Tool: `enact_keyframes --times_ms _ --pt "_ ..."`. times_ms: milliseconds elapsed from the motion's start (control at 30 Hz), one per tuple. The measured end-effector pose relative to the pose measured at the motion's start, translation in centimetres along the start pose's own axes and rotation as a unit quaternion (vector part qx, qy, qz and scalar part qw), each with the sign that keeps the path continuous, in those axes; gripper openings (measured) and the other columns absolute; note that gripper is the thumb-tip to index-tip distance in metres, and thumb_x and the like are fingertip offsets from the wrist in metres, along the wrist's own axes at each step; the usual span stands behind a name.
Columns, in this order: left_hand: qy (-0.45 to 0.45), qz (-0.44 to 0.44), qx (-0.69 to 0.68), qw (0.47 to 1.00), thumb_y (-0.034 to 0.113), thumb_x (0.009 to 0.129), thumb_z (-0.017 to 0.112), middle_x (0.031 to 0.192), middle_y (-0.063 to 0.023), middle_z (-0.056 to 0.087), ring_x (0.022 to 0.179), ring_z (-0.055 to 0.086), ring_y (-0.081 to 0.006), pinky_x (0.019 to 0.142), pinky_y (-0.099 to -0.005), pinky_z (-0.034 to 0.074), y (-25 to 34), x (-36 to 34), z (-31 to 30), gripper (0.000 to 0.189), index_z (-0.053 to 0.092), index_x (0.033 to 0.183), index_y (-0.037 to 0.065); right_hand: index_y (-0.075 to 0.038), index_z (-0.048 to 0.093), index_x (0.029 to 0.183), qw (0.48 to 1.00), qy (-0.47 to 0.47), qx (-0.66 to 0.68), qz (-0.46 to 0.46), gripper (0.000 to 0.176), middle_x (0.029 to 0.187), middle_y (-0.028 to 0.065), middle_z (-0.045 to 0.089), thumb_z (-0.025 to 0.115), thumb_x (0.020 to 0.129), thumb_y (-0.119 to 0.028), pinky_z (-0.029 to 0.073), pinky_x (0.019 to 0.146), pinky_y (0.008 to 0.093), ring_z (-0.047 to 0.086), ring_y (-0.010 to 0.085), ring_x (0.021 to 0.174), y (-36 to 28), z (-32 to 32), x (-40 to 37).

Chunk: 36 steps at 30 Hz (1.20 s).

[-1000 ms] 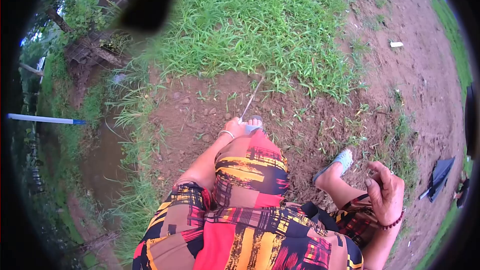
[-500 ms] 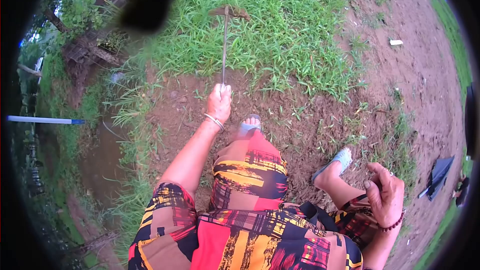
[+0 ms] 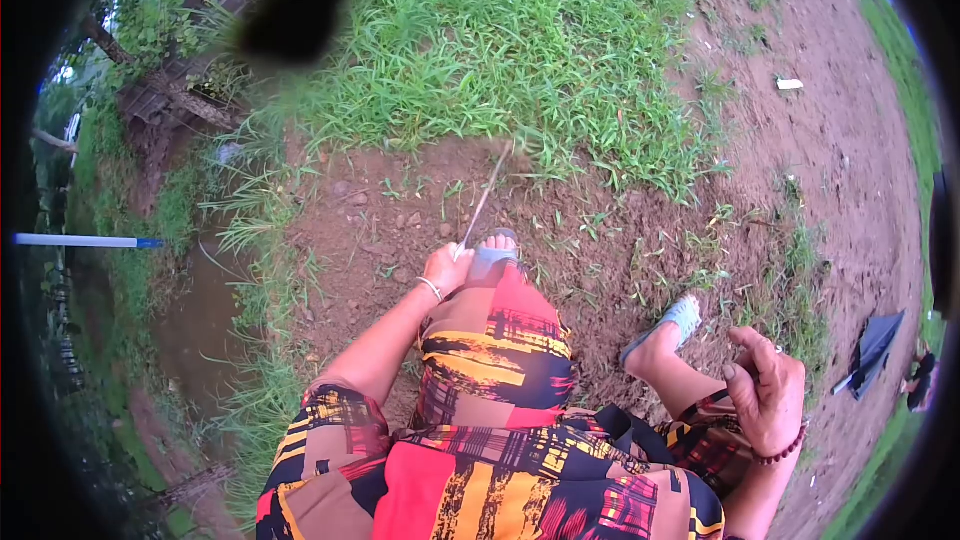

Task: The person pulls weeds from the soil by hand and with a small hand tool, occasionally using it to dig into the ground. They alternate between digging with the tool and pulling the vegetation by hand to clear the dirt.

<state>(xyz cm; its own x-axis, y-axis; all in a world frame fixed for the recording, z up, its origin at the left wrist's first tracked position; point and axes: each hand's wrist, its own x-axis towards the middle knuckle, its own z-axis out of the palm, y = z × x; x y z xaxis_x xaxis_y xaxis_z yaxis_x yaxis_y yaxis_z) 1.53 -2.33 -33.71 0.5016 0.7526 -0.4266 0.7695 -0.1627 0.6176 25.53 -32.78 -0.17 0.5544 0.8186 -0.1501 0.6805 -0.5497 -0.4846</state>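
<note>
My left hand (image 3: 447, 268) is closed around the handle of a small hoe (image 3: 487, 196). The handle slants up and right from my fist, and its far end meets the border between bare soil and grass (image 3: 480, 60). Motion blur makes the hoe's head hard to make out there. My left wrist wears a pale bangle (image 3: 430, 287). Over my right thigh, my right hand (image 3: 770, 395) holds nothing; its thumb stands apart and its fingers are loosely bent. A beaded bracelet (image 3: 780, 452) circles that wrist.
My sandalled feet (image 3: 493, 248) are on loosened, muddy soil (image 3: 370, 210). Brown water (image 3: 205, 330) runs along the left, with a tree trunk (image 3: 185, 100) above. A dark cloth-like object (image 3: 873, 352) lies at right. A dark blot covers part of the upper left view.
My left hand has drawn the hoe back toward my feet. Its head came from the grass to the soil's edge, and the handle now tilts right. My right hand stays nearly still.
</note>
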Motion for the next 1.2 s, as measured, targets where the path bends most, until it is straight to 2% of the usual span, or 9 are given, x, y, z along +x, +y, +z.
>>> enact_keyframes --times_ms 67,233,400,633,700,800,933,1067,1200 --pt "0.077 0.074 -0.092 0.99 0.03 0.086 0.055 0.056 -0.0035 0.051 0.046 0.05 -0.0131 0.045 -0.0314 0.043 2.5 1.7 -1.1 0.026 0.05 0.078 0.006 -0.003 0.057 0.101 1.0 0.005 0.007 -0.009 0.031 0.06 0.011 0.055 0.062 0.07 -0.007 0.044 0.053 0.0342 0.056 0.0273 0.055 -0.1 0.1 0.0" --pt "0.19 0.115 -0.212 0.952 0.027 0.09 0.051 0.051 0.0032 0.039 0.036 0.038 -0.007 0.031 -0.0239 0.031 6.4 9.0 1.4 0.02 0.045 0.081 0.01 -0.003 0.057 0.101 1.0 0.009 -0.005 0.007 0.031 0.06 0.0107 0.055 0.063 0.071 -0.008 0.044 0.053 0.034 0.056 0.0273 0.054 0.3 0.3 0.0" --pt "-0.055 -0.033 0.019 0.998 0.038 0.083 0.052 0.084 -0.0228 0.061 0.083 0.061 -0.0357 0.074 -0.0411 0.048 0.2 4.9 7.1 0.038 0.059 0.09 0.002 -0.003 0.058 0.101 1.0 0.005 -0.014 0.0 0.031 0.06 0.0103 0.055 0.063 0.071 -0.01 0.044 0.053 0.0338 0.056 0.0273 0.054 -0.1 0.2 0.3" --pt "-0.081 0.023 0.045 0.995 0.038 0.08 0.054 0.08 -0.0224 0.062 0.08 0.061 -0.0353 0.072 -0.0407 0.047 -2.6 -0.1 1.6 0.04 0.059 0.084 -0.001 -0.003 0.057 0.101 1.0 0.007 0.001 -0.019 0.031 0.06 0.0102 0.055 0.062 0.072 -0.01 0.044 0.052 0.0335 0.056 0.0263 0.053 -0.1 -0.1 -0.1" --pt "-0.02 0.016 0.009 1.0 0.038 0.079 0.056 0.071 -0.019 0.061 0.071 0.061 -0.0329 0.066 -0.0396 0.047 0.3 -0.8 -1.2 0.038 0.057 0.078 0.0 -0.003 0.057 0.101 1.0 0.006 0.004 -0.019 0.031 0.06 0.0101 0.055 0.062 0.071 -0.01 0.044 0.052 0.0334 0.056 0.0262 0.053 -0.2 -0.1 -0.1" --pt "0.011 -0.013 -0.277 0.961 0.029 0.091 0.048 0.05 0.0023 0.041 0.034 0.037 -0.0082 0.031 -0.0243 0.031 6.3 0.9 -3.1 0.023 0.044 0.08 0.01 -0.003 0.057 0.101 1.0 -0.004 0.007 -0.016 0.031 0.06 0.01 0.055 0.062 0.071 -0.009 0.044 0.052 0.0335 0.056 0.0267 0.053 -0.4 0.0 0.0" --pt "0.064 -0.023 -0.365 0.928 0.029 0.09 0.048 0.05 0.0001 0.044 0.036 0.044 -0.012 0.032 -0.0272 0.035 10.6 4.6 -0.9 0.024 0.046 0.079 0.008 -0.003 0.057 0.101 1.0 0.012 -0.012 -0.01 0.031 0.06 0.01 0.055 0.062 0.071 -0.008 0.044 0.052 0.0335 0.056 0.0264 0.052 0.3 0.3 0.1" --pt "-0.086 0.027 0.059 0.994 0.029 0.086 0.053 0.072 -0.0131 0.061 0.068 0.062 -0.023 0.062 -0.0343 0.048 0.9 6.0 6.7 0.026 0.056 0.087 0.003 -0.004 0.057 0.102 1.0 -0.008 -0.002 0.004 0.032 0.059 0.0095 0.055 0.063 0.071 -0.009 0.044 0.051 0.033 0.056 0.0255 0.052 -0.6 0.1 0.3" --pt "-0.102 -0.003 -0.02 0.995 0.04 0.082 0.05 0.086 -0.0245 0.061 0.087 0.058 -0.0381 0.076 -0.0412 0.045 0.1 2.0 4.1 0.04 0.058 0.086 0.001 -0.003 0.057 0.102 1.0 -0.011 0.002 -0.006 0.032 0.059 0.0092 0.055 0.063 0.071 -0.009 0.044 0.051 0.0327 0.057 0.0251 0.052 -0.2 0.0 0.1"
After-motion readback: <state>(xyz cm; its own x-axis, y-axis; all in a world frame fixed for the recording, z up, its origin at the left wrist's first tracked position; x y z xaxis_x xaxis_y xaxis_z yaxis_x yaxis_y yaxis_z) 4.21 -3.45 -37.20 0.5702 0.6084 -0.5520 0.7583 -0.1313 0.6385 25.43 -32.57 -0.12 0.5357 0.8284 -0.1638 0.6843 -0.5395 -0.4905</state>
